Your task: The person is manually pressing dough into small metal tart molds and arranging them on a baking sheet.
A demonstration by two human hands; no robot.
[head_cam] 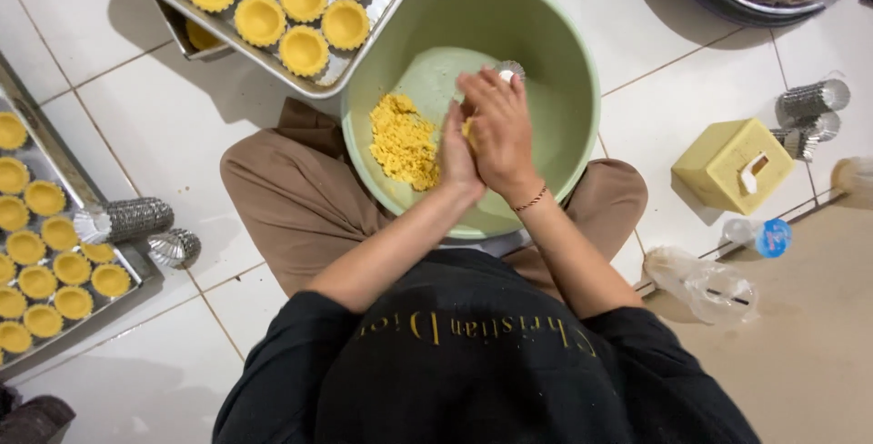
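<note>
A pale green plastic bowl rests on my crossed legs, with a heap of crumbly yellow dough on its left side. Both hands meet over the middle of the bowl, pressed against each other. My left hand closes on a bit of yellow dough that shows between the palms. My right hand lies over it, its fingertips on a small fluted metal tart mould.
A metal tray of dough-lined tart shells sits past the bowl, another tray at the left. Stacked moulds lie left and more moulds right. A yellow box, a crumpled plastic bag and a dark basin stand right.
</note>
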